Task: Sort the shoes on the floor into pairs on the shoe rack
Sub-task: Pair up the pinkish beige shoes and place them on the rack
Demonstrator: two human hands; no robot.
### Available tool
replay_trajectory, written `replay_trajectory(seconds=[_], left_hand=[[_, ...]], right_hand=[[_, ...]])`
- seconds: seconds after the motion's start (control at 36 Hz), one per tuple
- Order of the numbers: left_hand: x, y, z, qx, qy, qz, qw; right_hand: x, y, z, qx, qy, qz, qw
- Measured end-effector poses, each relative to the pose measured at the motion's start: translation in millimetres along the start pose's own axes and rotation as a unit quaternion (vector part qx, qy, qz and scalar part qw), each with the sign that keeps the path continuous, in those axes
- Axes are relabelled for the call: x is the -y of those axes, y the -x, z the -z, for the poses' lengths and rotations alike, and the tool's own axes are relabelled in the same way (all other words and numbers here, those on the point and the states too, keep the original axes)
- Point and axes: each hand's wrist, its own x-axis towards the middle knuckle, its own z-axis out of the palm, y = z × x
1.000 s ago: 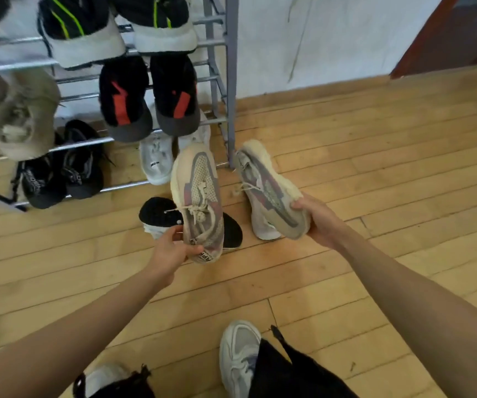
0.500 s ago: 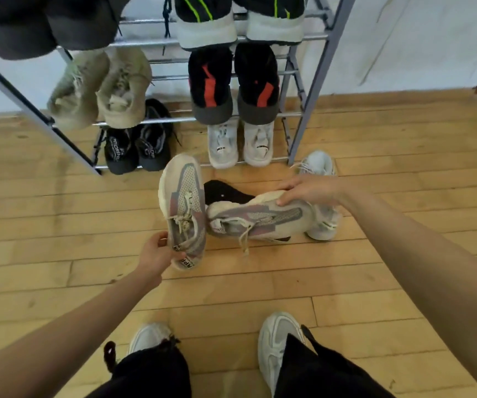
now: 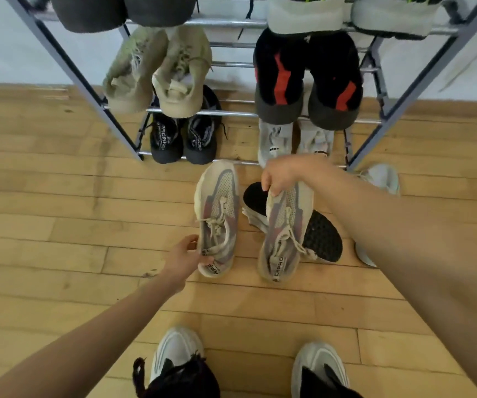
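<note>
Two matching cream sneakers with grey-pink mesh are held side by side above the floor, toes toward the metal shoe rack [image 3: 93,90]. My left hand [image 3: 184,258] grips the heel of the left cream sneaker [image 3: 218,216]. My right hand [image 3: 284,173] pinches the toe end of the right cream sneaker [image 3: 284,234]. Under the right one a black mesh shoe [image 3: 322,235] lies on the floor. A pale grey shoe [image 3: 382,178] lies by the rack's right leg, partly behind my right arm.
The rack holds pairs: beige sneakers [image 3: 159,70], black shoes with red stripes [image 3: 306,79], black sandals [image 3: 184,136], white shoes [image 3: 276,140], darker shoes on top. My own feet in white sneakers [image 3: 178,349] stand on the wooden floor [image 3: 45,225].
My right hand turned its sneaker from lying crosswise to pointing toe toward the rack, parallel to the left one. The view shifted so the rack is centred.
</note>
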Motion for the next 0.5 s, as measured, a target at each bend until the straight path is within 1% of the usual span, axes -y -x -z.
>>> replay_trajectory(seconds=[0.06,0.08,0.11,0.17,0.22,0.25,0.31,0.36,0.42,0.44,0.5], left_hand=[[-1,-2,-2,0.001,0.01,0.007,1.0],[-1,-2,-3,0.004,0.012,0.009,1.0],[-1,-3,-5,0.007,0.015,0.009,1.0],[1,-4,-8,0.014,0.012,0.01,1.0],[3,-5,-13,0.015,0.008,0.008,1.0],[4,-5,-15,0.012,0.008,0.007,1.0],[4,-5,-20,0.001,0.014,0.003,1.0],[4,-7,-23,0.003,0.016,0.0,1.0],[2,-8,-24,0.016,0.011,0.005,1.0],[0,-8,-24,0.022,0.012,0.008,1.0],[-2,-7,-23,0.036,0.011,0.018,0.999]], right_hand=[[2,-10,-13,-0.142,-0.02,0.005,0.99],[3,-13,-21,-0.19,-0.021,0.007,0.982],[3,-16,-31,-0.218,-0.015,0.008,0.976],[7,-15,-53,-0.236,-0.018,0.012,0.971],[11,-9,-80,-0.241,-0.081,0.012,0.967],[13,-5,-93,-0.258,-0.115,0.009,0.959],[20,7,-119,-0.328,-0.159,-0.014,0.931],[27,17,-143,-0.381,-0.204,-0.079,0.898],[31,22,-163,-0.378,-0.256,-0.17,0.873],[31,25,-171,-0.356,-0.297,-0.213,0.86],[29,28,-180,-0.264,-0.406,-0.279,0.829]])
